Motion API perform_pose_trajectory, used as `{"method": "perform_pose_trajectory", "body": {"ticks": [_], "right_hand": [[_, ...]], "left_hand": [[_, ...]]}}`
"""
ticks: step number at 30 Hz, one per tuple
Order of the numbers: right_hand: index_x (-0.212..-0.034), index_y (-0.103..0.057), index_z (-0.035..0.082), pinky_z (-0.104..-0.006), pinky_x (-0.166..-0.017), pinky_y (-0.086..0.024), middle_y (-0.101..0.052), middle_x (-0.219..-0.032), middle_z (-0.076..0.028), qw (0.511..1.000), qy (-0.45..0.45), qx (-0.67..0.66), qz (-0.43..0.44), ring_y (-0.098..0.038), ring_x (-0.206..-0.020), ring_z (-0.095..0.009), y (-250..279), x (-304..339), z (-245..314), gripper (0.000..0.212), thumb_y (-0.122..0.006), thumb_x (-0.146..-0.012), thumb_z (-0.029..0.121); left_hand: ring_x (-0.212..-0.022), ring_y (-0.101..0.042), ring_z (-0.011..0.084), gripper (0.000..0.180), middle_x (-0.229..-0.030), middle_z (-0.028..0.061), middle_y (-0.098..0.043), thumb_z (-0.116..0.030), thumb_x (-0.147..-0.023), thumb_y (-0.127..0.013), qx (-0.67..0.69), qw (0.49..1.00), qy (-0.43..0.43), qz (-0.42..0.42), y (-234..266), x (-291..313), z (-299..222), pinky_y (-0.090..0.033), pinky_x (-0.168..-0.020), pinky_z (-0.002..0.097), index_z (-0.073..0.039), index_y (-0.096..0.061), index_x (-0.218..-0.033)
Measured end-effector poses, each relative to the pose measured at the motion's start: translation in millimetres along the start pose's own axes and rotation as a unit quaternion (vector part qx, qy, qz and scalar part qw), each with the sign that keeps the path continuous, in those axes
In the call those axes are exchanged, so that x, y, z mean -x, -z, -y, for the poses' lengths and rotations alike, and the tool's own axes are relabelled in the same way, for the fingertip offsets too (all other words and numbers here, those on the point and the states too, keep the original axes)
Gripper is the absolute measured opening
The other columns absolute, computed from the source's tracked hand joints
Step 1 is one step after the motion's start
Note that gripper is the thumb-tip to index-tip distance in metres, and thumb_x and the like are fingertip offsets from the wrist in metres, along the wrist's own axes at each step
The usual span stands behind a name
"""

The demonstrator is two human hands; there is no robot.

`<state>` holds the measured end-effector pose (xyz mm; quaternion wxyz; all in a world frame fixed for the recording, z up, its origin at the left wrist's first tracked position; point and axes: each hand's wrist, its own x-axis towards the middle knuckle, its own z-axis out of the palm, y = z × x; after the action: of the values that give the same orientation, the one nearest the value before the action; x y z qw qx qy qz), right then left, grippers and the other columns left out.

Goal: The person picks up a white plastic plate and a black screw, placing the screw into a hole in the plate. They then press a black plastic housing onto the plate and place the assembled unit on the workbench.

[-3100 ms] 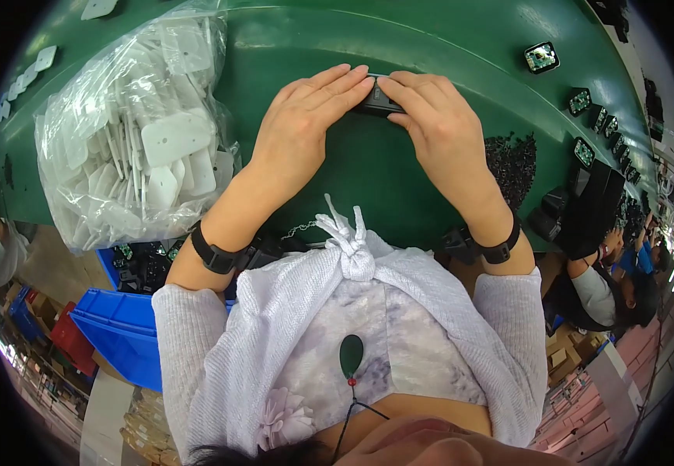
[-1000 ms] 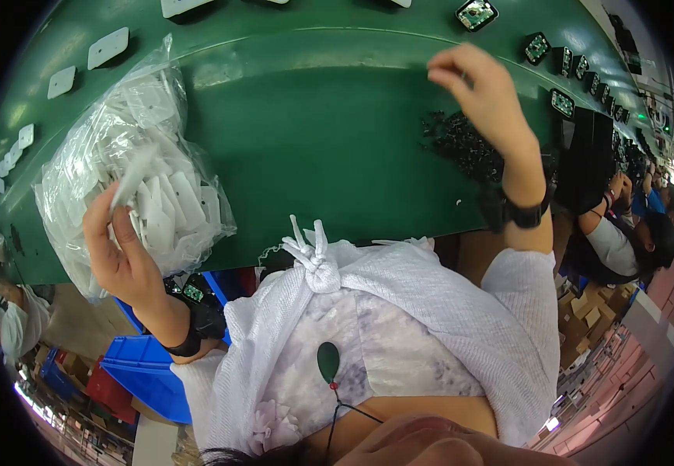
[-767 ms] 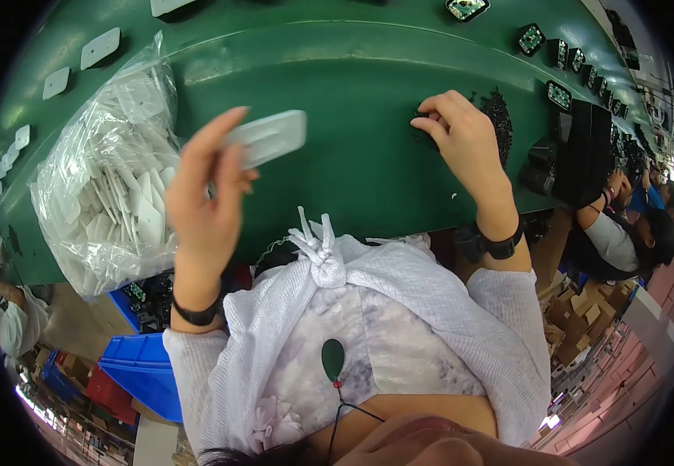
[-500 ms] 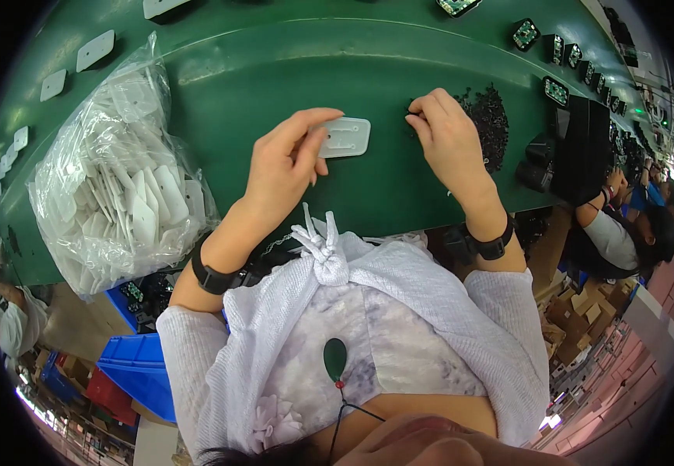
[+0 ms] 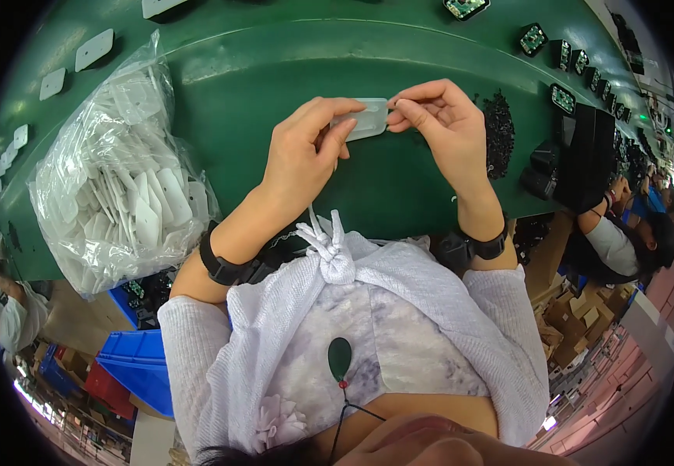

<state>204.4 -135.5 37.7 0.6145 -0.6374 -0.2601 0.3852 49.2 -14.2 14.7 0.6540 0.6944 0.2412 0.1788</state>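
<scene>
We pinch the small white rounded plastic plate (image 5: 365, 122) between left hand (image 5: 306, 155) and right hand (image 5: 438, 128), apparently fitting something at its right edge, which calls for steady fingers.

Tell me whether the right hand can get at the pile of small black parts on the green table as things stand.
Probably yes. The pile of small black parts lies just beside the right hand on the green table, with nothing between them. But that hand, with the left hand, is pinching the white plastic piece.
</scene>
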Motion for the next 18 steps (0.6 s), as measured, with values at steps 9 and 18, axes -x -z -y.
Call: {"method": "perform_pose_trajectory", "body": {"ticks": [9,18], "right_hand": [[-0.094,-0.062,0.000,-0.0194,-0.063,-0.044,-0.059,-0.088,-0.002,0.999,-0.008,-0.009,0.038,-0.056,-0.073,-0.007,-33,-2,-1,0.006,-0.065,-0.091,0.003],[-0.099,-0.060,0.000,-0.0190,-0.065,-0.045,-0.059,-0.089,-0.001,0.998,-0.024,0.019,0.058,-0.056,-0.076,-0.006,-26,1,-2,0.009,-0.064,-0.093,0.005]], "left_hand": [[-0.060,-0.061,0.0161,0.018,-0.082,0.0091,-0.060,0.001,-0.085,-0.067,-0.054,0.993,-0.077,-0.071,-1,-3,-6,-0.050,-0.053,0.0269,-0.003,-0.066,-0.102],[-0.060,-0.062,0.0180,0.021,-0.082,0.0084,-0.059,0.010,-0.083,-0.062,-0.084,0.985,-0.128,-0.080,5,-2,-1,-0.051,-0.052,0.0270,-0.002,-0.067,-0.100]]}}
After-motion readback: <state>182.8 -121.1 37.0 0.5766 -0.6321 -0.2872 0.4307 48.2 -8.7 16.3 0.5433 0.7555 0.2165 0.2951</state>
